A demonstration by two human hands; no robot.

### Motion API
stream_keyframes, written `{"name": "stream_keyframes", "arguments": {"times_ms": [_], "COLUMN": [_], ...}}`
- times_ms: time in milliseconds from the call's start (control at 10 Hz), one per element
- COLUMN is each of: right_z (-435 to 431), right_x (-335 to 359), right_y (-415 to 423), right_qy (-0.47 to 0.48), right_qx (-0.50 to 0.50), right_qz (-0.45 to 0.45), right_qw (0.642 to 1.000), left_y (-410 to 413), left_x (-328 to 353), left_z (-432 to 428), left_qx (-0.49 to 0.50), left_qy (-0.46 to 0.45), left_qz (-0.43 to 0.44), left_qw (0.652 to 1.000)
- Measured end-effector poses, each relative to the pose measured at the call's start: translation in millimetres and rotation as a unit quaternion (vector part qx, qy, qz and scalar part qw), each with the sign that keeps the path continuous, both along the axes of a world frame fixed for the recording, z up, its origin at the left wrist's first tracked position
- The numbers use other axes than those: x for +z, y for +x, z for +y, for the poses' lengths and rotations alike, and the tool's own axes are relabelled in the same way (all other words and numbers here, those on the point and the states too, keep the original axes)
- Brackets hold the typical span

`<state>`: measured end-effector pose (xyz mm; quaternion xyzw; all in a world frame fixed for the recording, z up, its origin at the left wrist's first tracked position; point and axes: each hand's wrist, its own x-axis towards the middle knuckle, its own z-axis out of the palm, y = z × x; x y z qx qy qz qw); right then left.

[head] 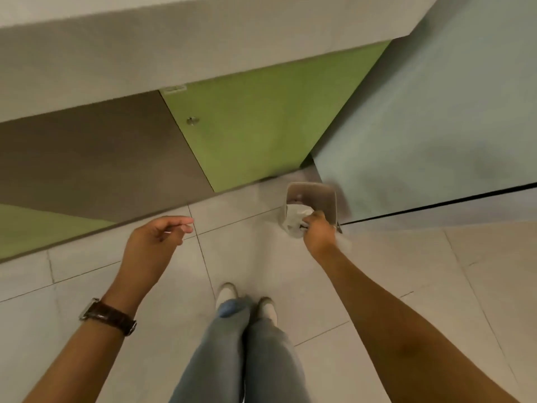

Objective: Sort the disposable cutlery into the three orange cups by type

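Grip: right hand (318, 232) pinches white wad (295, 218); left hand (155, 241) relaxed.

Pale grey floor tiles (290, 257) carry thin dark grout lines. The far cabinet door (261, 117) is lime green, the panel (101, 158) left of it dull brown, the tabletop (145, 53) above off-white. The right wall (436, 112) is pale blue-grey. The bin (328, 196) is translucent grey, its crumpled plastic (295, 216) white. The watch strap (110, 315) is dark brown, the jeans (261, 359) faded blue, the shoes (228, 290) off-white.
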<state>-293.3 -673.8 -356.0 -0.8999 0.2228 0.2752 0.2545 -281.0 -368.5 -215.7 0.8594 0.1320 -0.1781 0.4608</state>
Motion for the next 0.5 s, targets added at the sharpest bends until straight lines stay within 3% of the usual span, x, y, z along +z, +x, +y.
{"name": "stream_keyframes", "arguments": {"times_ms": [200, 300, 400, 500], "right_z": [-38.9, -47.3, -45.2, -21.8], "right_x": [-156.0, -212.4, -230.5, -187.5], "right_y": [56.9, 65.7, 65.4, 65.0], "right_qy": [-0.109, -0.179, -0.220, -0.210], "right_qx": [0.036, 0.139, 0.199, 0.231], "right_qz": [0.043, 0.133, 0.144, 0.112], "right_qw": [0.992, 0.965, 0.944, 0.943], "left_y": [34.1, 43.7, 44.9, 39.1], "left_x": [-135.3, -180.0, -194.0, -157.7], "left_z": [-7.7, -3.6, -1.0, -0.9], "left_qx": [-0.016, -0.003, 0.020, 0.019], "left_qy": [0.015, 0.008, -0.010, -0.030], "left_qz": [-0.016, -0.021, -0.018, -0.012], "left_qw": [1.000, 1.000, 1.000, 0.999]}}
